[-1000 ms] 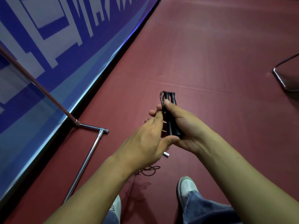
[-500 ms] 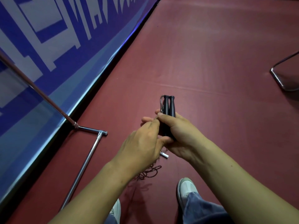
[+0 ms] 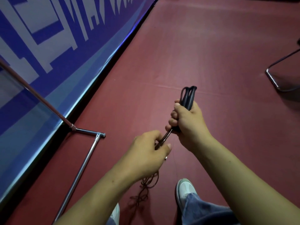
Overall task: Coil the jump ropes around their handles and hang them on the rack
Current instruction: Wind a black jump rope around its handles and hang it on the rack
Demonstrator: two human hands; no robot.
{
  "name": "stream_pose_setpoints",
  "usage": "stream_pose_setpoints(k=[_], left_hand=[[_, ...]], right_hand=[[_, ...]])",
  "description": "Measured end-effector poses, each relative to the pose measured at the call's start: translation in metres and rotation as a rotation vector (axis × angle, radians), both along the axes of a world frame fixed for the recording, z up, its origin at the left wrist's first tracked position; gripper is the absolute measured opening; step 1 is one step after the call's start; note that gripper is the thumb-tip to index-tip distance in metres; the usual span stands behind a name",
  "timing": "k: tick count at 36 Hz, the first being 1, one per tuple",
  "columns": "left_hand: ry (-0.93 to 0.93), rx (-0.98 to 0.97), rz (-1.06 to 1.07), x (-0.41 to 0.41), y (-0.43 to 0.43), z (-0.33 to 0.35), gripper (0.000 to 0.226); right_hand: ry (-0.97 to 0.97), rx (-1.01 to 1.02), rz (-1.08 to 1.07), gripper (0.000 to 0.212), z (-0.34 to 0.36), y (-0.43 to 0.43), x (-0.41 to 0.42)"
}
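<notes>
R fingers (image 3: pixel 177 108) wrap handles (image 3: pixel 189 95); L fingers (image 3: pixel 167 147) pinch rope (image 3: pixel 165 137).

- Open floor (image 3: pixel 203 51) straight ahead and off to the right, as far as the chair frame (image 3: pixel 274 82) at the edge.
- Left side blocked: rack (image 3: pixel 78 174) pole and foot bars, banner (image 3: pixel 48 38) just behind.
- Underneath, loose rope (image 3: pixel 146 189) heaped beside the shoe (image 3: pixel 186 189).

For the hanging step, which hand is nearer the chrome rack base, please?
Left. The left hand is right of the rack base; the right hand grips handles farther away.
</notes>
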State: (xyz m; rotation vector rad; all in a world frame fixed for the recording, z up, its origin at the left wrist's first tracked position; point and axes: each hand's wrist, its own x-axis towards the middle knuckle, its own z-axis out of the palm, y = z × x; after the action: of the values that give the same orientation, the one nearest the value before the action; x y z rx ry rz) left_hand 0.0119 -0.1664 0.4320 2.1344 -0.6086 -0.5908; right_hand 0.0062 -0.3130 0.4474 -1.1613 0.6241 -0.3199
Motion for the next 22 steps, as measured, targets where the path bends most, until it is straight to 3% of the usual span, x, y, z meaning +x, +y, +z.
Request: stream_pose_setpoints(k=[4,11,15,19,22], left_hand=[[0.077,-0.021,-0.082,0.001,0.004,0.000,0.012],[-0.039,-0.015,-0.065,-0.009,0.007,-0.001,0.020],[-0.210,0.007,-0.159,-0.013,0.010,-0.002,0.028],[-0.332,0.089,-0.245,-0.013,0.013,-0.003,0.025],[-0.394,0.110,-0.251,-0.007,0.015,-0.005,0.022]], right_hand=[[-0.005,0.140,-0.043,0.004,-0.002,-0.005,0.005],[0.027,0.163,0.022,0.009,-0.009,-0.004,0.006],[0.066,0.229,0.021,0.013,-0.011,-0.001,0.006],[0.069,0.150,0.053,0.019,-0.019,0.001,0.004],[0.137,-0.053,0.125,0.020,-0.022,0.000,0.002]])
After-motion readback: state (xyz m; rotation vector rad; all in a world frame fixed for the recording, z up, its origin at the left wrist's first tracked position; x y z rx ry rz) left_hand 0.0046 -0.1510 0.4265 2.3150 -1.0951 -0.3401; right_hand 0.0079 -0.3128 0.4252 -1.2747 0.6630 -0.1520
